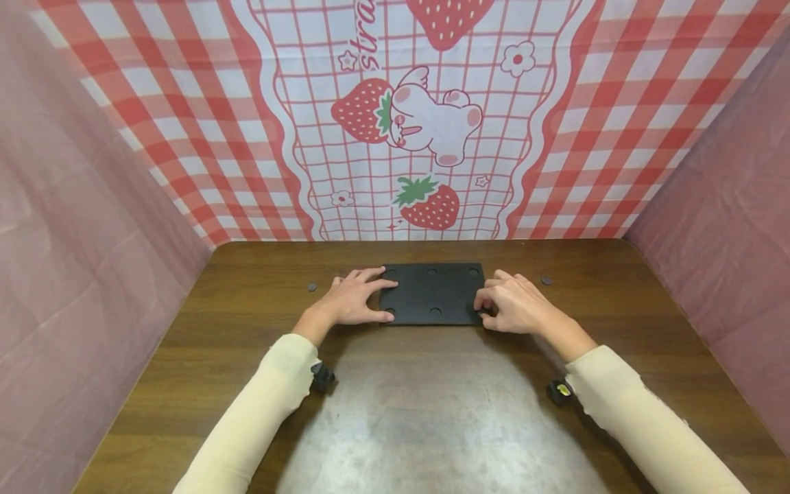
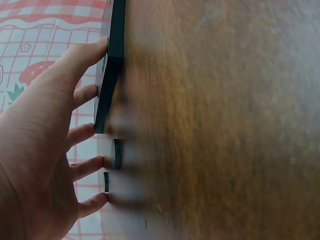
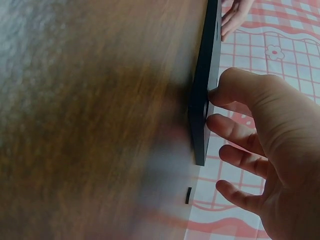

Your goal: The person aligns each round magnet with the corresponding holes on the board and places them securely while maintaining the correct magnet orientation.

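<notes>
A flat black plate (image 1: 432, 295) with several round recesses lies on the table. My left hand (image 1: 349, 299) has its fingers spread over the plate's left end, the thumb at the near left corner. In the left wrist view, the left hand (image 2: 45, 125) touches the plate (image 2: 117, 35) with its thumb, and two dark discs (image 2: 116, 154) are by its outer fingers. At the near right corner, my right hand (image 1: 515, 304) curls thumb and index finger round a small dark disc (image 3: 207, 110), mostly hidden, against the plate's top; its other fingers are bent clear of the plate.
One small dark disc (image 1: 312, 287) lies left of the left hand, and another disc (image 1: 546, 280) lies beyond the right hand to the right. A checked strawberry cloth (image 1: 426, 137) hangs behind the wooden table (image 1: 432, 412), with pink cloth at both sides.
</notes>
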`<state>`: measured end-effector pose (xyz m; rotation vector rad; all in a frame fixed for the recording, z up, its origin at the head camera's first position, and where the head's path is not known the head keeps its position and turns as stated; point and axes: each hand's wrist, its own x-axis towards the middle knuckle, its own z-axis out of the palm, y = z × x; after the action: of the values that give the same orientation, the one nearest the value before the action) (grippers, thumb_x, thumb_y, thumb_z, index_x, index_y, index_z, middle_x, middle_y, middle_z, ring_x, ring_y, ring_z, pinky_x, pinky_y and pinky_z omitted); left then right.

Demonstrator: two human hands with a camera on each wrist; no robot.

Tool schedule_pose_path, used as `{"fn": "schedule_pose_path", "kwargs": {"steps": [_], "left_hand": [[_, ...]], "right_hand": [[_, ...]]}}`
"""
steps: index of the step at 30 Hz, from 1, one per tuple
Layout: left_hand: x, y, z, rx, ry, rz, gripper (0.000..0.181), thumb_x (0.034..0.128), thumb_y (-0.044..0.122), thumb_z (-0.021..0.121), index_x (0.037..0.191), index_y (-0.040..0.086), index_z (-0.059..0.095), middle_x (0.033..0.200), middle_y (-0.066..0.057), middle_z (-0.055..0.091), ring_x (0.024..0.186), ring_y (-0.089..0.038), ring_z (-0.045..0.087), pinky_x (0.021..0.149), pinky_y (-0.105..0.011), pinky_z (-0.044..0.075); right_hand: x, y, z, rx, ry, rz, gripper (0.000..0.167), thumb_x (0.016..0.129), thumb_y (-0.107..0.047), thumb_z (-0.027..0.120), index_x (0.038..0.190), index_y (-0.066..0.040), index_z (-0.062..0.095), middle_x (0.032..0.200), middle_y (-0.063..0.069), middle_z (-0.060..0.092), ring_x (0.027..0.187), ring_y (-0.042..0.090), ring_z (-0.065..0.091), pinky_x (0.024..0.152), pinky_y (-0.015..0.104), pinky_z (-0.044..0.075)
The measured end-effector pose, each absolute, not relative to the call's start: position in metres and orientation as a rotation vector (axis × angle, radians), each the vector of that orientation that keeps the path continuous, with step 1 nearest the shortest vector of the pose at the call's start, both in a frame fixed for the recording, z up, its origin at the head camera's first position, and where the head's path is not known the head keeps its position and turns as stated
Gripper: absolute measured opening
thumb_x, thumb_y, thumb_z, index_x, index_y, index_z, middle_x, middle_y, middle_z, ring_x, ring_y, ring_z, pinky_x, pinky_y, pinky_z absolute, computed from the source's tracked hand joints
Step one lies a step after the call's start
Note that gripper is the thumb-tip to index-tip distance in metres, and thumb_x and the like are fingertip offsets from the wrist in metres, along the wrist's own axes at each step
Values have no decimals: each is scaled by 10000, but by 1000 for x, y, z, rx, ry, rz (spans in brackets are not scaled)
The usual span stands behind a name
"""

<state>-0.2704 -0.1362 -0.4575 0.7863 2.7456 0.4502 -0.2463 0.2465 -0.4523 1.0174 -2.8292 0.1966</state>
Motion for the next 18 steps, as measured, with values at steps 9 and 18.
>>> {"fn": "schedule_pose_path", "kwargs": {"steps": [9,18], "left_hand": [[-271,-137,-461,802,2754,455,790,1020,636,737,1715,348,495,1891,-71,285,1709,-445,335,1254,-794,338],[-270,-137,-458,788,2745,462,796,1015,630,748,1715,348,495,1895,-66,276,1721,-447,309,1283,-817,295]], "right_hand": [[-246,247,-451,1014,-2838,205,123,839,-240,900,941,-235,829,877,-86,723,957,190,618,765,412,497],[-244,248,-449,1008,-2836,217,135,840,-241,894,959,-231,830,888,-70,712,939,181,613,770,414,504]]}}
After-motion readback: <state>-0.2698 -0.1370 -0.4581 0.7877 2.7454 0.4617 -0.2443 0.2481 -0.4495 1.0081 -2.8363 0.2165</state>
